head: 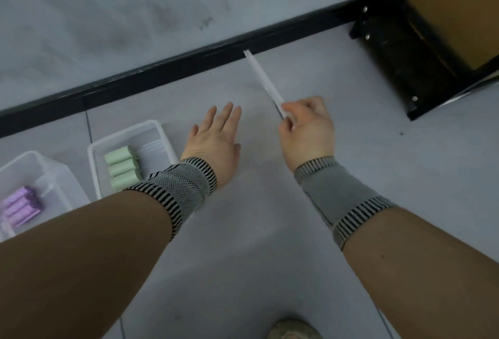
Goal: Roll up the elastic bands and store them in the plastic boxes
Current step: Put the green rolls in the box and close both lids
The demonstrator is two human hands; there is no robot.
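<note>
My right hand (307, 128) pinches one end of a white elastic band (260, 75), which stretches straight away from it toward the black skirting. My left hand (216, 136) hovers flat over the floor with straight fingers, holding nothing. To its left stands a clear plastic box (158, 129) with three rolled green bands (122, 167) inside. A second clear plastic box (32, 161) at the far left holds rolled purple bands (21, 205).
A black skirting (162, 67) runs along the grey wall. A black metal rack (399, 49) carrying a cardboard box (459, 14) stands at the upper right. A shoe (294, 329) shows at the bottom edge. The floor is grey tile.
</note>
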